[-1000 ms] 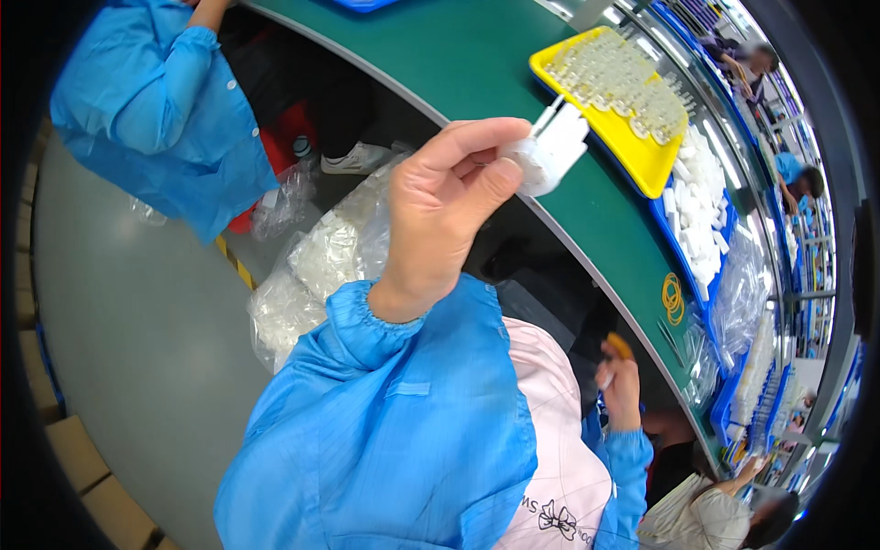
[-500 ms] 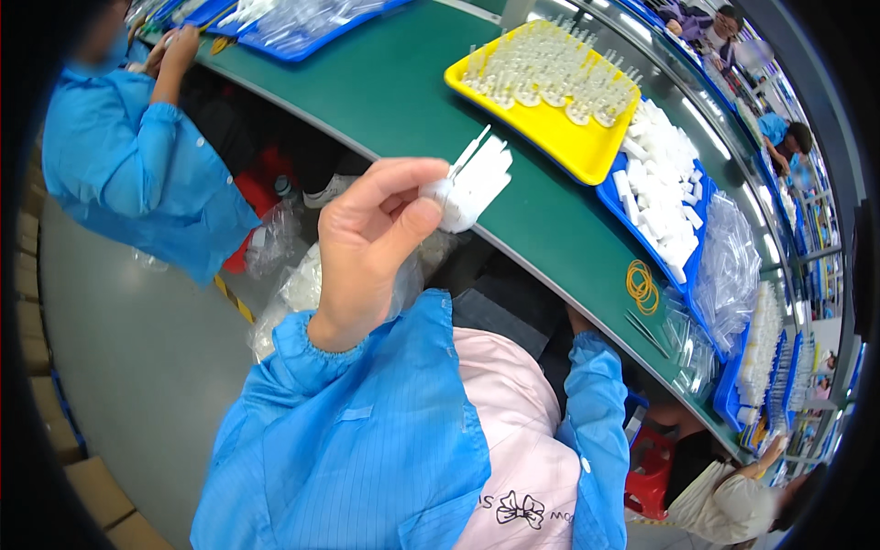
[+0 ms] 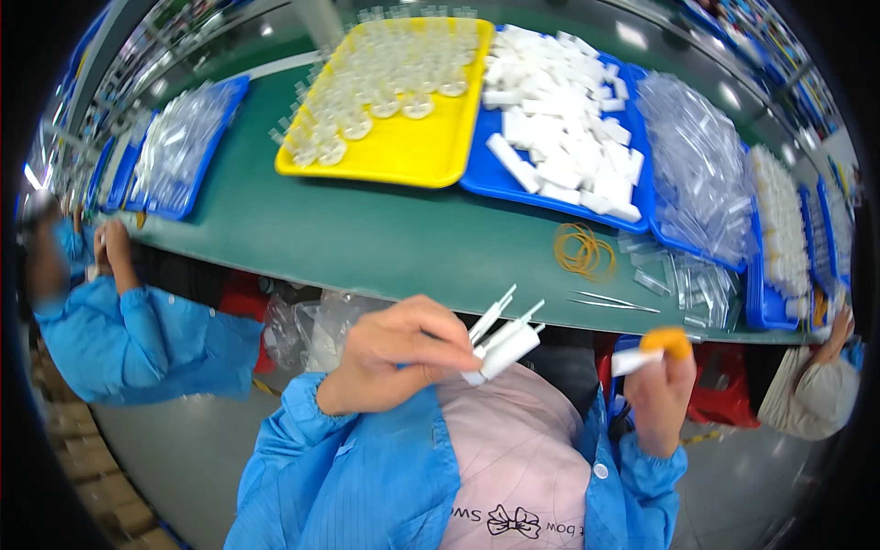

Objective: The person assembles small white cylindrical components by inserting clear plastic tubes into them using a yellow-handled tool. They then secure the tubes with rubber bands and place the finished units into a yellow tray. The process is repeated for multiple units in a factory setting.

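My left hand [image 3: 390, 356] is closed in a pinch on a white pronged piece [image 3: 510, 346], its thin rods and a wider block pointing up and to the right. Where the fingers cover it, the base is hidden. To the right, my right hand [image 3: 662, 403] is raised and blurred, with an orange finger cover [image 3: 669, 343] on a fingertip. A small white block [image 3: 634, 361] is gripped at its fingertips, apart from the pronged piece. Both hands are in front of the near edge of the green table [image 3: 367, 225].
Along the table stand a yellow tray [image 3: 431, 151] of clear pronged parts, a blue tray [image 3: 486, 176] of white blocks and a heap of clear plastic pieces [image 3: 692, 165]. Orange rubber bands [image 3: 584, 251] and tweezers [image 3: 612, 302] lie nearer. A co-worker in blue [image 3: 137, 339] sits at left.
The view has turned toward the trays. My right hand has come into view with a white block. My left hand is lower in the picture, still pinching the pronged piece.
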The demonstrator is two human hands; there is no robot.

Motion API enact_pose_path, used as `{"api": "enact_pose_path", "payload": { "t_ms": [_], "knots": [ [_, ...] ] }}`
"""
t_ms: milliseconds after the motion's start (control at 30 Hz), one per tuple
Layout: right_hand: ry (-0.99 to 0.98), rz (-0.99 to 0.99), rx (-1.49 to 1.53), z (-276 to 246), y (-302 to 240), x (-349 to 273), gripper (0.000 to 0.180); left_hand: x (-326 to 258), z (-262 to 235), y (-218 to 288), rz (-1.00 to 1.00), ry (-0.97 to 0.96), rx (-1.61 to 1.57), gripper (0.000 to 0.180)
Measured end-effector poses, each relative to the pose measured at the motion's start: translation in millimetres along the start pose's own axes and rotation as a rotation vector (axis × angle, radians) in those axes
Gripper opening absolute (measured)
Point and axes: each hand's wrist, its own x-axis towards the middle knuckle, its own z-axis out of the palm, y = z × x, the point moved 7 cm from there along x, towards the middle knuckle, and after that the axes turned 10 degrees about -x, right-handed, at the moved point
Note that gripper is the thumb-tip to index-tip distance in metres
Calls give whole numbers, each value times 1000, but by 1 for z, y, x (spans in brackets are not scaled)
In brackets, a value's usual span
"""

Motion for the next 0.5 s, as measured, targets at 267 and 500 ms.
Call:
{"api": "enact_pose_path", "payload": {
  "t_ms": [267, 500],
  "knots": [
    [-220, 111, 222, 23, 3, 78, 22, 46, 38, -28, 7, -154, 90, 35],
    [-180, 255, 350, 18, 18, 94, 21, 69, 47, -50, -11, -208, 102, 36]
  ]
}}
